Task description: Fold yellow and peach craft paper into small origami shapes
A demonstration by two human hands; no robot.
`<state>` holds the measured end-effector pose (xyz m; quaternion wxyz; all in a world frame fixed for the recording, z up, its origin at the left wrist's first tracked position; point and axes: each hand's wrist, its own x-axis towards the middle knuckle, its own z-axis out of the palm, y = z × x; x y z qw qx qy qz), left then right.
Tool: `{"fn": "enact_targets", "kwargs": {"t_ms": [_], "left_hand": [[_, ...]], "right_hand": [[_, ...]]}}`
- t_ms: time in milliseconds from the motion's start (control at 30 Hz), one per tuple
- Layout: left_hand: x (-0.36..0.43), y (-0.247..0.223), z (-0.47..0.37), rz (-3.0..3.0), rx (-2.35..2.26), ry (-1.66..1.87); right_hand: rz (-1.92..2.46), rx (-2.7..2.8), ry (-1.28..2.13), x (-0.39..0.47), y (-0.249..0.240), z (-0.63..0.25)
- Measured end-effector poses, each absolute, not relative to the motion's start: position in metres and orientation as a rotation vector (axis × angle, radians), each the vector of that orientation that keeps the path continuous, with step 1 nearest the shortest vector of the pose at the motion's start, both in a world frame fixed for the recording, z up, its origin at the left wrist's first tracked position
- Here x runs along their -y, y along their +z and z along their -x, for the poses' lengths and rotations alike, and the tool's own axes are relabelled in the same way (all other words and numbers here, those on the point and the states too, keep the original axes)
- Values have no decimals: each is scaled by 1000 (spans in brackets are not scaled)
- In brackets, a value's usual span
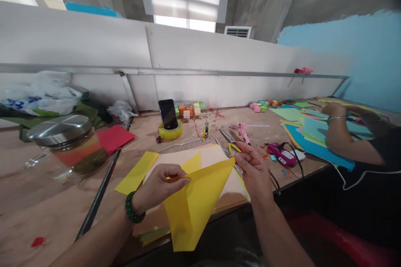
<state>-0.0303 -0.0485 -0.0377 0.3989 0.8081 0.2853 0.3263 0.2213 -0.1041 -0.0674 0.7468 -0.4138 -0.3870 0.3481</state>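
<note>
Between my hands hangs a folded sheet of yellow paper (pixel 200 204), its lower end dangling past the table's front edge. My left hand (pixel 163 185), with a green bead bracelet on the wrist, pinches its left upper part between thumb and fingers. At the paper's upper right corner, my right hand (pixel 252 169) is closed on it with thumb and fingertips. Beneath lies a stack of pale peach paper (pixel 230 190). Another yellow piece (pixel 138 172) rests at the stack's left. Scissors (pixel 227 135) lie just beyond my right hand, partly hidden by it.
A phone (pixel 168 114) leans upright in a yellow tape roll (pixel 171 133). On the left stand a glass jug (pixel 73 146) and red paper (pixel 115 137). A utility knife (pixel 205 129) and purple device (pixel 282 154) lie farther out. Another person's arm (pixel 341 137) works over coloured sheets at right.
</note>
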Motion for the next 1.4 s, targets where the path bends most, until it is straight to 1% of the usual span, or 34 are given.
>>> {"fn": "enact_targets", "kwargs": {"t_ms": [133,333,1133,1400], "left_hand": [[47,-39,29,-1977,-753,784],[47,-40,29,-1922,-782,750],[47,-38,29,-1841,-796,667],[39,-29,39,-1797,-881,496]], "right_hand": [[947,839,734,103,-68,-222],[994,938,882,105,-64,-213],[1024,944,882,109,-65,-209],[1100,1032,905,91,-75,-211]]}}
